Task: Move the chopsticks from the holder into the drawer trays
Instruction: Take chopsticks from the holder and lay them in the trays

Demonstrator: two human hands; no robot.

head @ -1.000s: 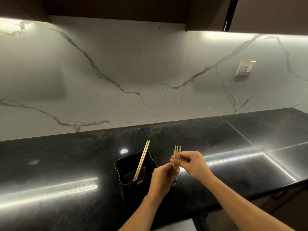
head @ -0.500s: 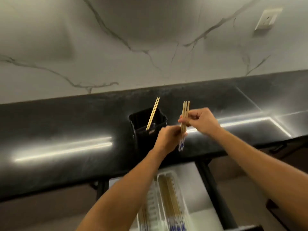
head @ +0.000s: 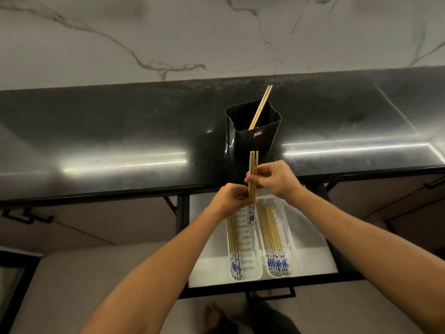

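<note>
A small bundle of wooden chopsticks [head: 253, 165] with blue-patterned ends stands upright between both hands. My left hand [head: 232, 197] grips it low down and my right hand [head: 274, 178] pinches it higher up. They hover at the counter's front edge, above the open drawer [head: 310, 242]. Behind them on the counter stands the black holder [head: 255, 135] with two chopsticks [head: 261, 107] leaning in it. In the drawer lie two white trays: the left tray [head: 248, 247] holds a few chopsticks along its left side, the right tray [head: 290, 237] holds several.
The glossy black counter [head: 120, 141] runs left to right under a marble backsplash [head: 168, 32]. Closed drawer fronts with dark handles flank the open drawer. My bare foot [head: 213, 314] shows on the floor below the drawer front.
The view has tilted down, bringing the open drawer and trays into sight. Both hands have carried the bundle away from the holder toward the counter's front edge, over the drawer.
</note>
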